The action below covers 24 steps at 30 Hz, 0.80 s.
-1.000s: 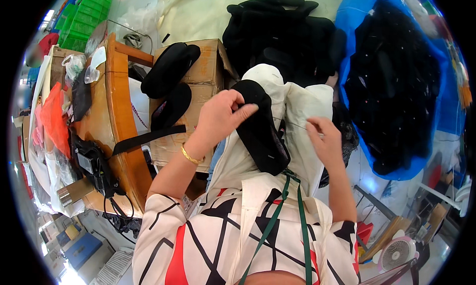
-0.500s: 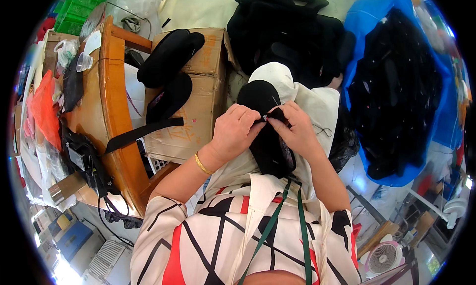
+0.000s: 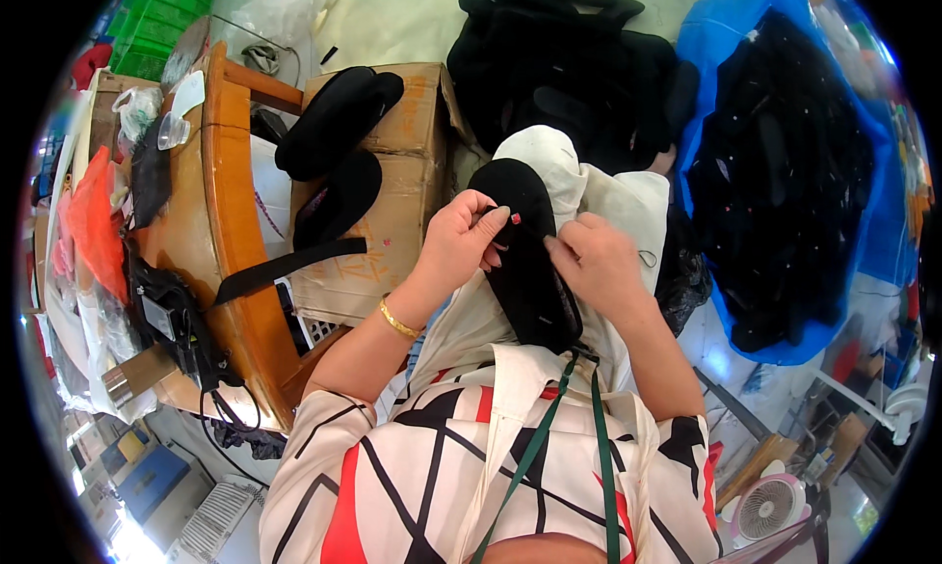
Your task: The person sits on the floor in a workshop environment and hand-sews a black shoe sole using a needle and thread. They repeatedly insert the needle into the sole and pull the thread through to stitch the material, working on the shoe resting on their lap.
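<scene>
Fabric, soft and black: the insole-shaped black piece (image 3: 525,260) lies lengthwise across my lap on the cream cloth (image 3: 589,186), its rounded end toward twelve o'clock. My left hand (image 3: 461,245) is closed in a pinch on its left edge near the top, thumb and forefinger pressed together over the material, and my right hand (image 3: 594,265) comes in from three o'clock with its fingertips closed on the same spot; whether something thin sits between those fingers I cannot tell. I judge the piece light and limp enough to bend over my knee, with a bit of body so it keeps its outline, not slippery and not fragile. I judge the edges the best place to hold it, since a grip in the middle would likely bunch it. At ten o'clock more black pieces (image 3: 339,122) rest on a cardboard box (image 3: 412,132) beside the wooden counter (image 3: 226,191), and a heap of black pieces (image 3: 775,171) fills a blue bag (image 3: 726,44) at two o'clock.
</scene>
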Motion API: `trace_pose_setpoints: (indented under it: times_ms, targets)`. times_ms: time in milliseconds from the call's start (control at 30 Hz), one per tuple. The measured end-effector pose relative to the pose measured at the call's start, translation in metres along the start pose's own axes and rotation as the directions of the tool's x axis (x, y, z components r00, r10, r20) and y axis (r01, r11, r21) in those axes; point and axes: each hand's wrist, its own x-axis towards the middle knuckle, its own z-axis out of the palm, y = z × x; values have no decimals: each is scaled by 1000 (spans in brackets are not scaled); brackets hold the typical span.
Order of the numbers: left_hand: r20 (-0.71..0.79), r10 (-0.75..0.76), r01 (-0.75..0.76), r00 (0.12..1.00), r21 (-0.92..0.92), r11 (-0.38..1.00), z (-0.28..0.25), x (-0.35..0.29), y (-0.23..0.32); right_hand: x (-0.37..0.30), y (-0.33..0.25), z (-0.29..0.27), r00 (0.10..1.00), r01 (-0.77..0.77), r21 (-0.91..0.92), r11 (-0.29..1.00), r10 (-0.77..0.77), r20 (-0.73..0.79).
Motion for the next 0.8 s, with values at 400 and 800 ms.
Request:
trace_pose_setpoints:
  times_ms: [400, 800]
  targets:
    - [7, 143, -143, 990, 107, 984, -3, 6, -5, 16, -12, 39, 859, 16, 759, -651, 397, 322]
    - [4, 325, -307, 946, 335, 891, -12, 10, -21, -25, -2, 35, 884, 32, 826, -563, 402, 239]
